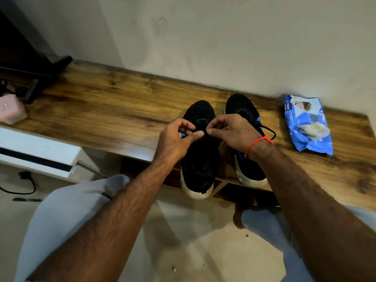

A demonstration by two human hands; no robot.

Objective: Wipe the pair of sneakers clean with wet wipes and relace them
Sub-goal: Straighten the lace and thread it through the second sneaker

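Observation:
Two black sneakers with white soles stand side by side on the wooden shelf (105, 102), heels toward me and hanging over its front edge. Over the left sneaker (200, 159), my left hand (177, 137) and my right hand (230, 131) meet, each pinching the black lace between thumb and fingers. The right sneaker (249, 169) is partly hidden by my right wrist; its black lace (270, 132) loops out to the right. A blue wet wipes pack (307, 125) lies at the shelf's right, a wipe showing at its opening.
A pink and white object (11, 108) sits at the shelf's left end beside a dark stand (40, 78). A white unit (36, 155) stands below left, with a black cable (26, 184) on the floor. The wall runs right behind the shelf.

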